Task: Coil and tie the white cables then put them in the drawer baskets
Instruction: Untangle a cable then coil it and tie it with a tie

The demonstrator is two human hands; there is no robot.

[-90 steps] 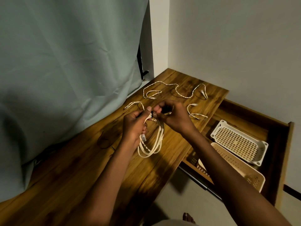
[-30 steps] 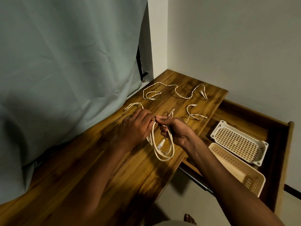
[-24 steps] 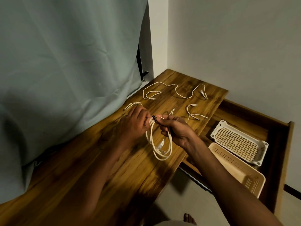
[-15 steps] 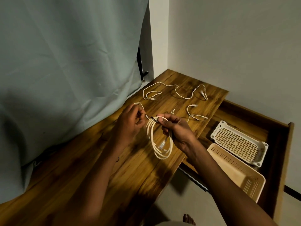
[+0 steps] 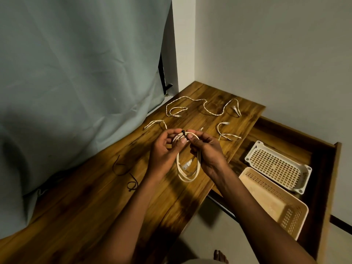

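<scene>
A coiled white cable (image 5: 187, 171) hangs above the wooden table (image 5: 95, 197), its clear plug showing inside the loop. My left hand (image 5: 164, 151) and my right hand (image 5: 206, 149) both pinch the top of the coil, where a small black tie (image 5: 183, 133) sits around the strands. A long loose white cable (image 5: 204, 108) lies at the far end of the table. Two short white cables (image 5: 226, 133) (image 5: 155, 123) lie nearer the hands. A white basket (image 5: 278, 165) and a beige basket (image 5: 272, 202) sit in the open drawer (image 5: 327, 180) at the right.
Thin black ties (image 5: 126, 174) lie on the table left of my left arm. A grey-green curtain (image 5: 76, 82) hangs along the table's left side. White walls close the far corner. The floor and a bare foot (image 5: 219, 257) show below.
Both hands have closed in on the top of the coil and lifted slightly. The black tie, earlier pulled out between the fingertips, now sits tight against the strands.
</scene>
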